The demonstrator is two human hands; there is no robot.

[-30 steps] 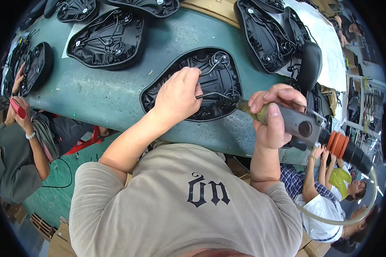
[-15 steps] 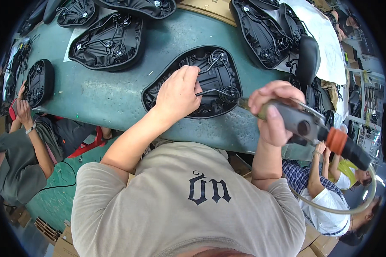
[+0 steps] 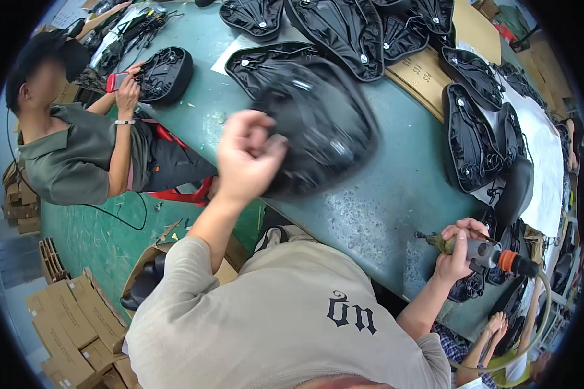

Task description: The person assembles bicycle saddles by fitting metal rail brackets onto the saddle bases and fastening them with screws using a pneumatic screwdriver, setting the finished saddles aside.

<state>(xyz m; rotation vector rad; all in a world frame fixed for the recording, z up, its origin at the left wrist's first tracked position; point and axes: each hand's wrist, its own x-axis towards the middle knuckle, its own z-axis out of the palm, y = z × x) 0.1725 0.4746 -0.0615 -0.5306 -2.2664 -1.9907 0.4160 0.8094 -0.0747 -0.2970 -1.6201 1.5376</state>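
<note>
My left hand [image 3: 248,155] is closed on the left edge of a black bicycle saddle [image 3: 334,126]. Smeared by motion, the saddle is tilted above the green table [image 3: 382,233], and its underside details cannot be made out. My right hand [image 3: 459,253] is wrapped round a grey pneumatic screwdriver [image 3: 481,251] with an orange ring and a hose. The driver's tip points left, over the table's right part, apart from the moving saddle. Behind that saddle, another upturned saddle [image 3: 243,68] lies partly hidden.
Several upturned saddles [image 3: 347,39] lie along the table's far side, beside cardboard [image 3: 421,84]. More saddles [image 3: 470,136] stand at the right on white sheeting. At the left a seated person [image 3: 71,149] holds a red tool [image 3: 117,82] by another saddle [image 3: 165,74]. Cartons [image 3: 71,318] are stacked lower left.
The saddle has come up off the table in my left hand, turning as it moves. My right hand has drawn the screwdriver away from it, to the right. The view has swung left.
</note>
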